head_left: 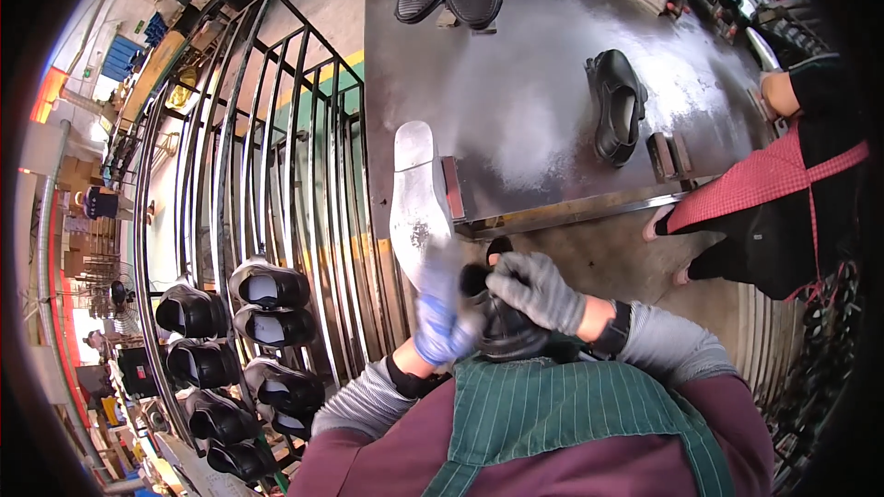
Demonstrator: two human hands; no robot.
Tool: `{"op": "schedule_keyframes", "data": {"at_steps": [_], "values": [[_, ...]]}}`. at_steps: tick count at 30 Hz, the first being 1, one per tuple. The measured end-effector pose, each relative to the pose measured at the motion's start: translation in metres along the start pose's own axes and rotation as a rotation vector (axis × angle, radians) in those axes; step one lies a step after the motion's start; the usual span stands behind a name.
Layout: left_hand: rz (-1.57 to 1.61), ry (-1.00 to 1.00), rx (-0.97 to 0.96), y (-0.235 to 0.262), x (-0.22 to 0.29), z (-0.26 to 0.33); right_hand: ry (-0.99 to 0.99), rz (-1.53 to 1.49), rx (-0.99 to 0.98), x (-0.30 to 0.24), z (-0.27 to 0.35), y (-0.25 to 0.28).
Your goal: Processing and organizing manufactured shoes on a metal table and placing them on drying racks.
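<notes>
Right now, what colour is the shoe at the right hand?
The shoe is black; the head view, the only one, shows it.

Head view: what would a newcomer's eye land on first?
Probably the pale sole-shaped piece left of centre, with the left hand, gloved and blurred, at its lower end. Next, perhaps, the black shoe just above the green striped apron, gripped by the grey-gloved right hand. A red-checked apron on another person also stands out at the right.
</notes>
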State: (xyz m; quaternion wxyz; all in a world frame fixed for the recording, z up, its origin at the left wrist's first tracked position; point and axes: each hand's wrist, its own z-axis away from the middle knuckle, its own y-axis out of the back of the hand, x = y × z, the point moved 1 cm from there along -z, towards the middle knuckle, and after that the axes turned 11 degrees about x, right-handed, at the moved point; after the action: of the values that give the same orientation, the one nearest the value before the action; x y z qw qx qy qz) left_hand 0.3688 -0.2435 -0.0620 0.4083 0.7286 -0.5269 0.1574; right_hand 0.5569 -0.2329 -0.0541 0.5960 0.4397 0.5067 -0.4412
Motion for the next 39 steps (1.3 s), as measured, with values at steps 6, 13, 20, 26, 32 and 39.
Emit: {"op": "schedule_keyframes", "data": {"at_steps": [6, 13, 20, 26, 32, 39], "values": [[0.756, 1.221, 0.497, -0.013, -0.071, 0.016, 0.7, 0.789, 0.592, 0.006, -0.046, 0.107], [0.542, 1.121, 0.304, -0.006, -0.145, -0.032, -0.167, 1.332, 0.235, 0.106, -0.164, 0.214], [0.521, 1.11, -0.339, 0.022, -0.26, -0.152, -0.234, 1.353, 0.277, 0.113, -0.148, 0.198], [0.407, 0.776, -0.635, -0.068, -0.295, -0.252, 0.011, 1.389, 0.529, 0.107, -0.153, 0.221], [0.532, 0.66, -0.739, -0.246, -0.274, -0.349, -0.395, 1.352, 0.325, 0.108, -0.166, 0.167], [0.472, -0.023, -0.476, -0.273, -0.205, -0.323, -0.114, 0.778, 1.275, 0.125, -0.101, 0.125]]}}
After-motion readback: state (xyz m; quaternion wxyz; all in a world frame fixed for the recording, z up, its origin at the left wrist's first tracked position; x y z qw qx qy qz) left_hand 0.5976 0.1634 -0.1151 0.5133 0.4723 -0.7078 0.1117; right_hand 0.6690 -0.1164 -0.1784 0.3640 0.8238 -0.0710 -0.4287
